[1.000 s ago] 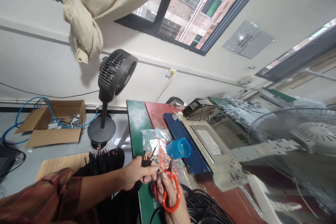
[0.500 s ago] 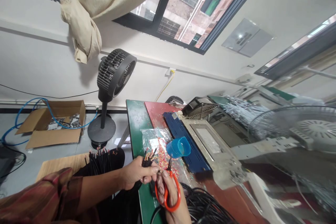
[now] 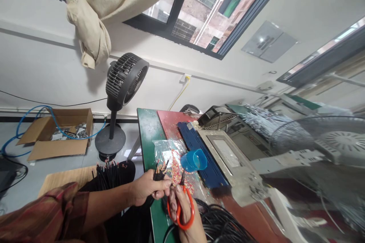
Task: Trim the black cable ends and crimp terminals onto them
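Note:
My left hand (image 3: 150, 188) is wrapped round a bundle of black cables (image 3: 159, 172), whose stripped, coloured wire ends stick up above the fist. Right beside it, my right hand (image 3: 184, 207) holds orange-handled scissors (image 3: 188, 226), their dark blades pointing up and looking closed. The fingertips of both hands nearly meet; what lies between them is too small to tell. Red and yellow scraps (image 3: 176, 165) are scattered on a clear plastic bag behind the hands, next to a blue cup (image 3: 194, 160). More black cables (image 3: 107, 176) with stripped ends lie across my lap.
A green table (image 3: 148, 133) carries a blue-and-beige machine (image 3: 222, 152) and coiled black cable (image 3: 222, 222). A blurred fan (image 3: 342, 140) is at right. A black standing fan (image 3: 124, 79) and an open cardboard box (image 3: 59, 148) are at left.
My right hand and the scissors have shifted very slightly left. My left hand keeps its hold on the cable bundle, almost still.

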A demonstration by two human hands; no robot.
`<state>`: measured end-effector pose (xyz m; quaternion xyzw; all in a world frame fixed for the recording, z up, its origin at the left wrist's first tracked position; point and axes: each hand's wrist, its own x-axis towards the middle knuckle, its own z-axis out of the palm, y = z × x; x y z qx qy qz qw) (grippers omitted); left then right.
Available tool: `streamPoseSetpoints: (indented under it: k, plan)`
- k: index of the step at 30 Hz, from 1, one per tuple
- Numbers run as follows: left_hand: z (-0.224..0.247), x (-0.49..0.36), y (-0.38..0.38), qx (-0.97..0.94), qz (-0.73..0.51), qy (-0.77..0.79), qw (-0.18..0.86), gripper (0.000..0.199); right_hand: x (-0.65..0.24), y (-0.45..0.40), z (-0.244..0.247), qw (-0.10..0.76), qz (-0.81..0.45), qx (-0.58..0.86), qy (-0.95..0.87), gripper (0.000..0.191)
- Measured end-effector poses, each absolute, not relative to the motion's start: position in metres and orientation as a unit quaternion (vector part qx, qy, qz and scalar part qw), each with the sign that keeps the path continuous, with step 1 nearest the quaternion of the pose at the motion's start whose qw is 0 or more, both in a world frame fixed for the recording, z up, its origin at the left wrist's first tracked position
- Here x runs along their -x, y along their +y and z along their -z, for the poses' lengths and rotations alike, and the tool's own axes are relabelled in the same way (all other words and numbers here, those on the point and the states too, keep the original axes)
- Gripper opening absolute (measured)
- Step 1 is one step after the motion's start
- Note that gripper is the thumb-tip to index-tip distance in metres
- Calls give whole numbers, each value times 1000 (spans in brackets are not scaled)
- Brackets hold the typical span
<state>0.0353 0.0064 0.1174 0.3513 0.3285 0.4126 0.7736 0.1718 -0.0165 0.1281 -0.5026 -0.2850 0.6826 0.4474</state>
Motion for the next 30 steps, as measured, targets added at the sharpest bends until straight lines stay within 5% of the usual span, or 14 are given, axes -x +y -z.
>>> streamPoseSetpoints:
  k: [15,30]
  plan:
    - [-112,-36,6,-352,-428,332,763,41,-167,-16,-129,447,-553,589,-385,48]
    - [-117,-38,4,-354,-427,357,752,42,-171,-11,-126,449,-609,559,-339,50]
